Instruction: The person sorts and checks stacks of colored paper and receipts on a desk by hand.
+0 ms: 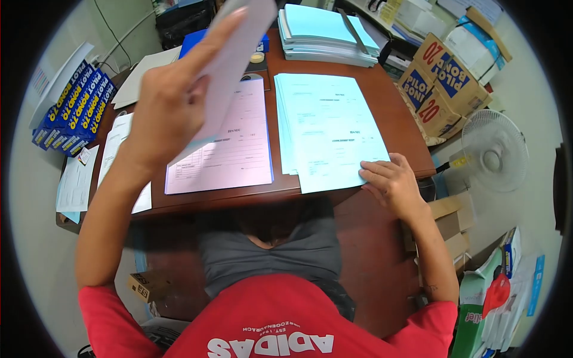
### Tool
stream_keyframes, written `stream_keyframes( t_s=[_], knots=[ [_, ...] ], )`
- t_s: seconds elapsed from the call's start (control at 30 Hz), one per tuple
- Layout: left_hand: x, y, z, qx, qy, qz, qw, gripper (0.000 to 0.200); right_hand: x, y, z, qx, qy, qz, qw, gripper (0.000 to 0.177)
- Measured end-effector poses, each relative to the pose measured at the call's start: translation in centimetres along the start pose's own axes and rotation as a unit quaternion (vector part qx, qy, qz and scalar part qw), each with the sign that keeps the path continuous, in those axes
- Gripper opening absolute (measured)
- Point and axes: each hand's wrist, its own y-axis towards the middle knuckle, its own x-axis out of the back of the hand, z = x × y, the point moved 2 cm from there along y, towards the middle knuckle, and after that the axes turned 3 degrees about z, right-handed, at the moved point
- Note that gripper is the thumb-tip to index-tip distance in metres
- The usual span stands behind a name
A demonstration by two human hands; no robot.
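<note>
My left hand [173, 110] is raised over the left part of the desk, its fingers closed on a pale sheet [236, 65] that hangs tilted and partly blurred. Beneath it lies a stack of pink printed forms [239, 155] with a blue edge showing on the right. To the right is a stack of light blue printed forms [328, 131], its top sheet offset toward the desk's front edge. My right hand [391, 182] rests with fingers spread on the lower right corner of that top blue sheet and holds nothing.
A thick stack of blue paper [325, 36] stands at the desk's back. Blue boxes [74, 107] and loose papers [116, 155] are at the left. Cartons [441, 89] and a fan [492, 158] stand right of the brown desk [388, 107].
</note>
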Motion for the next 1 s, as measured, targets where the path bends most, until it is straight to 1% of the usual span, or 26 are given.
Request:
stream_keyframes(
  t_s=[0.03,0.1,0.13,0.17,0.2,0.23,0.3,0.33,0.37,0.4,0.43,0.47,0.5,0.57,0.6,0.67,0.7,0.73,0.77,0.8,0.83,0.87,0.9,0.93,1.0],
  knots=[
    [-1.0,0.8,-0.5,-0.001,-0.001,0.001,1.000,0.068,0.0,-0.1,-0.1,0.005,0.004,-0.004,1.000,0.023],
    [-3.6,1.4,-1.7,-0.116,0.037,0.017,0.992,0.066,-0.1,-0.2,0.0,0.012,0.013,-0.008,1.000,0.021],
    [-5.2,1.3,-2.7,-0.113,0.047,0.060,0.991,0.059,0.4,-0.1,-0.1,0.004,0.031,-0.010,0.999,0.019],
    [-6.5,1.3,-3.7,-0.143,0.057,0.071,0.985,0.036,0.8,0.1,-0.1,-0.004,0.049,-0.012,0.999,0.017],
    [-8.2,1.2,-4.8,-0.138,0.055,0.128,0.981,0.014,1.0,0.5,0.0,0.000,0.053,-0.012,0.999,0.017],
    [-9.6,0.9,-6.2,-0.139,0.054,0.139,0.979,0.007,1.3,1.0,0.0,0.004,0.038,-0.020,0.999,0.016],
    [-12.5,0.3,-8.1,-0.112,0.020,0.238,0.965,0.008,2.1,2.2,0.5,0.020,0.009,-0.052,0.998,0.013],
    [-13.7,-0.2,-8.7,-0.094,-0.025,0.260,0.961,0.012,2.2,2.8,0.6,0.024,0.011,-0.055,0.998,0.013],
    [-14.2,-0.3,-9.6,-0.034,-0.084,0.289,0.953,0.019,2.4,3.3,0.7,0.030,-0.009,-0.066,0.997,0.012],
    [-14.7,-0.6,-10.1,-0.003,-0.113,0.294,0.949,0.023,2.7,3.7,0.8,0.034,-0.030,-0.077,0.996,0.012],
    [-15.4,-0.9,-10.2,-0.009,-0.131,0.280,0.951,0.020,3.2,4.1,0.9,0.020,-0.047,-0.043,0.998,0.012],
    [-16.1,-1.1,-10.1,-0.015,-0.149,0.266,0.952,0.017,3.5,4.5,0.9,0.022,-0.047,-0.044,0.998,0.012],
    [-16.3,-1.0,-10.0,-0.013,-0.148,0.265,0.953,0.017,3.9,5.0,0.9,0.030,-0.050,-0.073,0.996,0.013],
    [-16.5,-0.4,-9.3,0.000,-0.180,0.224,0.958,0.012,4.3,5.9,0.9,0.047,-0.057,-0.123,0.990,0.019],
    [-16.5,0.2,-8.9,0.004,-0.178,0.222,0.959,0.012,4.7,6.3,1.0,0.052,-0.056,-0.123,0.989,0.019],
    [-16.4,1.3,-7.9,0.008,-0.136,0.227,0.964,0.013,6.4,7.6,1.6,0.057,-0.094,-0.186,0.976,0.022],
    [-16.0,1.6,-7.3,0.003,-0.139,0.191,0.972,0.017,7.5,8.2,2.1,0.058,-0.126,-0.239,0.961,0.023],
    [-16.3,2.0,-6.2,0.021,-0.130,0.163,0.978,0.023,8.0,8.8,2.4,0.062,-0.150,-0.297,0.941,0.023],
    [-14.6,2.5,-5.2,0.029,-0.169,0.119,0.978,0.033,7.5,8.8,1.8,0.011,-0.116,-0.326,0.938,0.023],
    [-12.8,2.8,-4.3,0.017,-0.203,0.060,0.977,0.053,7.1,8.6,1.3,-0.043,-0.083,-0.343,0.935,0.023],
    [-10.7,3.3,-3.8,0.046,-0.224,0.051,0.972,0.070,7.4,9.2,1.7,-0.047,-0.039,-0.269,0.961,0.026],
    [-9.4,3.6,-3.3,0.002,-0.205,-0.013,0.979,0.073,6.6,10.3,1.9,-0.037,-0.030,-0.271,0.961,0.026],
    [-8.3,4.0,-2.9,-0.045,-0.187,-0.075,0.979,0.076,5.0,11.4,1.9,-0.062,0.108,-0.149,0.981,0.028],
    [-6.4,4.2,-2.8,-0.042,-0.183,-0.074,0.979,0.076,4.1,12.5,2.4,-0.088,0.239,-0.021,0.967,0.030],
    [-2.2,3.7,-2.7,-0.180,-0.068,-0.071,0.979,0.055,3.6,16.0,4.1,-0.066,0.216,-0.045,0.973,0.031]
  ],
)
